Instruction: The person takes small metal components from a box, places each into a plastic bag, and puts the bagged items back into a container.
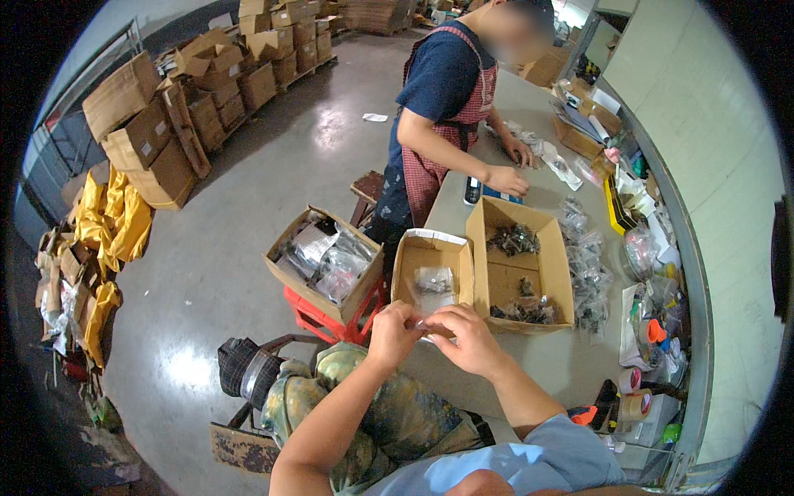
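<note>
My left hand (394,335) and my right hand (470,341) meet at the near edge of a small cardboard box. Their fingertips pinch a small, shiny, clear plastic piece (422,325), mostly hidden by the fingers; it looks like the edge of a small bag. Just beyond, in the small open box (399,266), lie clear plastic bags (434,281). To its right a larger open cardboard box (564,266) holds small dark parts (514,240) in two heaps.
A cardboard box of bagged items (285,283) sits on a red stool (308,312) to the left. Clear bags of parts (585,264) lie along the table (451,207). Across it a co-worker (447,91) in a checked apron handles things. Tape rolls (635,403) are at right.
</note>
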### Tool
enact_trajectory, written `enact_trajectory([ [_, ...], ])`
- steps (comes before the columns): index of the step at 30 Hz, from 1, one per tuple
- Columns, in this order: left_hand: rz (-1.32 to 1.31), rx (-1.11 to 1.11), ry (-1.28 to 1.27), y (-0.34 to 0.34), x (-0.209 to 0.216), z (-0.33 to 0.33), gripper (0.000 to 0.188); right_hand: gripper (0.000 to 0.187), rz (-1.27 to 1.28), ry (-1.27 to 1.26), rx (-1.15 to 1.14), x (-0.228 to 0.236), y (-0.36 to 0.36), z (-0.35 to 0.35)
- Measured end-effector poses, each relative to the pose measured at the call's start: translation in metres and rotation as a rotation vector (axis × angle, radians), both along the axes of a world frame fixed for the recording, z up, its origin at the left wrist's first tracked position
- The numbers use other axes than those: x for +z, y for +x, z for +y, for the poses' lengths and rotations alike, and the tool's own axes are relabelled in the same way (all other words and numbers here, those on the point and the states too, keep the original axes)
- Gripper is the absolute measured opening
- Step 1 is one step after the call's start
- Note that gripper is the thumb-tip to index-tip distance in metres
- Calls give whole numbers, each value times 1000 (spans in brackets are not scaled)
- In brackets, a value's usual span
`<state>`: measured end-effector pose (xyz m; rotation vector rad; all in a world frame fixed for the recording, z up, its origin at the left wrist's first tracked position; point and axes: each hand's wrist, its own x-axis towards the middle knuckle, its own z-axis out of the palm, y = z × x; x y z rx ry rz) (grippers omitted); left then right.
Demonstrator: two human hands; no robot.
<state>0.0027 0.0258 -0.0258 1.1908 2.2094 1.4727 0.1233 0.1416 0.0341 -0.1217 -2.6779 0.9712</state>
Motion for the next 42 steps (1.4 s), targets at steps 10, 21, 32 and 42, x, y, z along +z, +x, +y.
enact_trajectory([
  [10,411,-123,52,19,8,2,62,31,-229,232,231,-4,17,8],
  [21,-157,-209,-99,15,8,6,43,68,-1247,194,-632,-145,33,277],
  [32,-184,-170,-92,6,-3,-1,44,50,-633,7,-1006,-64,-28,262],
  [42,-205,-148,-105,3,-4,8,46,20,-646,253,-961,-135,-14,287],
])
